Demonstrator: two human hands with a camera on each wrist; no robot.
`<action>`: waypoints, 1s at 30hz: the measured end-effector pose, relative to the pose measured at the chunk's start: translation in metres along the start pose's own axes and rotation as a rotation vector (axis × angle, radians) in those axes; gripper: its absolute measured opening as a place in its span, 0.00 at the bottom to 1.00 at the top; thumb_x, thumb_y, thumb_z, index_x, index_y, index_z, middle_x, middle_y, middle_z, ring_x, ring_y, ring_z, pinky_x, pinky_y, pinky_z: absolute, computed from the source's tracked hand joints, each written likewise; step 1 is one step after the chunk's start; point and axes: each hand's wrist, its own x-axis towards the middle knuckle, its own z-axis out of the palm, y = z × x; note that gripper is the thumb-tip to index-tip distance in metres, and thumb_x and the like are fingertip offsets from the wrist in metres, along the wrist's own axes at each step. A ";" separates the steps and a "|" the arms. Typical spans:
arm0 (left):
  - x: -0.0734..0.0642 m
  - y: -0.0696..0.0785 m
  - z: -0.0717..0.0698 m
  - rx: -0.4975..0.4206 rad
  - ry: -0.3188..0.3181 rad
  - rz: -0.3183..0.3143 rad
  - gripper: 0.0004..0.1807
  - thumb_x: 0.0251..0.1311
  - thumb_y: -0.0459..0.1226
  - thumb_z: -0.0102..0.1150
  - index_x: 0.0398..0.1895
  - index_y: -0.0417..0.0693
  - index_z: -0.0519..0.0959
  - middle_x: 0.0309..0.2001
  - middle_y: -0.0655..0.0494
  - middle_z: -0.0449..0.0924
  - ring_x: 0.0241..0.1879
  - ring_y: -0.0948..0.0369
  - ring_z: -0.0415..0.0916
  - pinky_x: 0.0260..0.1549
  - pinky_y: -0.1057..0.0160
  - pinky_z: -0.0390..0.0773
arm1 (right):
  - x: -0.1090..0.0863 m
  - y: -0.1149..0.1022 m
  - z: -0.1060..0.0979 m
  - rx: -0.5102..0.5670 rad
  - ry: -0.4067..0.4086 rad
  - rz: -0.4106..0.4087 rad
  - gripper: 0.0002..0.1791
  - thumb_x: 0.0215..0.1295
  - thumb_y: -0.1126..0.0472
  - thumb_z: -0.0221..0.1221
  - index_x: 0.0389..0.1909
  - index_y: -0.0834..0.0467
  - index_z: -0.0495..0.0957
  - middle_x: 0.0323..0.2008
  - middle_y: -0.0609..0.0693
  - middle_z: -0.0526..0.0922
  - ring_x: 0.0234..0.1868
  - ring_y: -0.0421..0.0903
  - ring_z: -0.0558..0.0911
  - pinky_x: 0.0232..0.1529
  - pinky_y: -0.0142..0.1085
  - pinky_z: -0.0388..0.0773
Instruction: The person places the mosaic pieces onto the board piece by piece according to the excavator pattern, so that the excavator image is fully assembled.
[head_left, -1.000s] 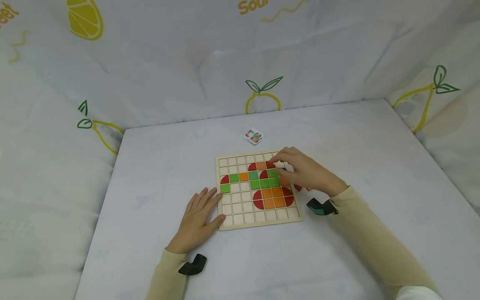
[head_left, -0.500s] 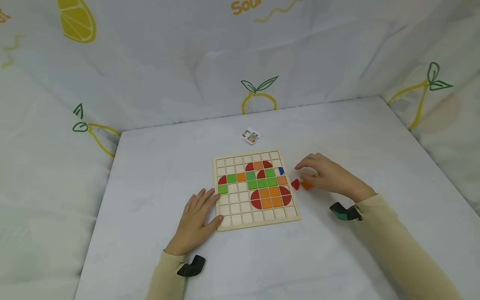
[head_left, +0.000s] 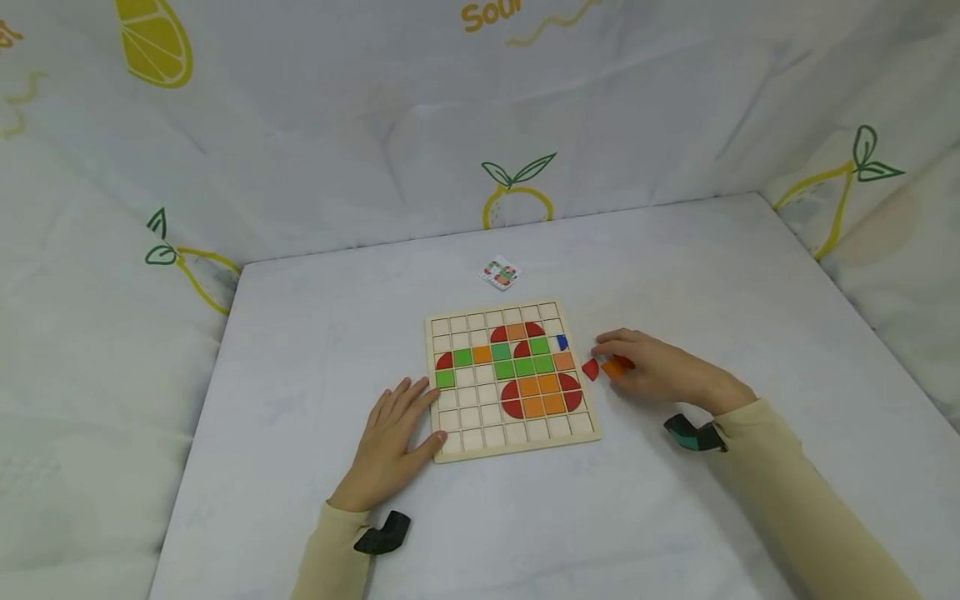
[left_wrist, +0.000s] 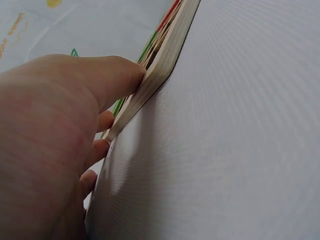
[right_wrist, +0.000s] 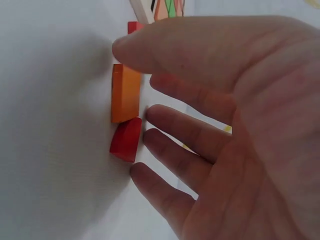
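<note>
A wooden grid board (head_left: 472,418) lies on the table with red, green and orange tiles set in its cells and a small blue piece (head_left: 562,342) near its right edge. My left hand (head_left: 390,454) lies spread against the board's left side; in the left wrist view the thumb (left_wrist: 120,75) touches the board's edge. Right of the board my right hand (head_left: 663,372) is over loose pieces, fingers slightly bent. The right wrist view shows an orange tile (right_wrist: 125,95) beside the thumb, with a red curved tile (right_wrist: 127,140) by the other fingertips. Another red tile (head_left: 590,369) lies closer to the board.
A small pattern card (head_left: 500,272) with coloured shapes lies behind the board. The white-covered table (head_left: 322,333) ends at a hanging white cloth (head_left: 300,150) printed with lemons. A dark band piece (head_left: 693,433) sits at the right wrist.
My right hand has moved right, off the board, and come down to the loose tiles beside it. The left hand has stayed at the board's left edge. The head view has shifted slightly.
</note>
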 end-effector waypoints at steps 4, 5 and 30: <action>0.000 -0.001 0.000 -0.002 0.003 0.002 0.34 0.68 0.50 0.60 0.76 0.57 0.66 0.80 0.59 0.57 0.82 0.52 0.45 0.81 0.46 0.41 | 0.002 -0.002 0.003 -0.082 0.057 -0.033 0.19 0.66 0.67 0.63 0.58 0.60 0.80 0.66 0.61 0.74 0.67 0.62 0.72 0.65 0.56 0.77; 0.000 -0.001 0.000 -0.002 0.004 0.003 0.34 0.68 0.50 0.60 0.76 0.58 0.66 0.80 0.59 0.57 0.82 0.53 0.45 0.81 0.46 0.40 | 0.003 -0.003 0.003 -0.103 0.074 -0.041 0.18 0.66 0.67 0.63 0.56 0.59 0.81 0.64 0.61 0.75 0.66 0.62 0.73 0.64 0.55 0.78; 0.000 0.000 -0.001 -0.008 -0.006 0.005 0.34 0.68 0.50 0.61 0.76 0.56 0.65 0.80 0.57 0.57 0.82 0.52 0.44 0.81 0.46 0.40 | 0.034 -0.029 -0.006 -0.030 0.164 -0.051 0.18 0.69 0.58 0.63 0.57 0.60 0.81 0.50 0.53 0.82 0.51 0.50 0.77 0.52 0.45 0.83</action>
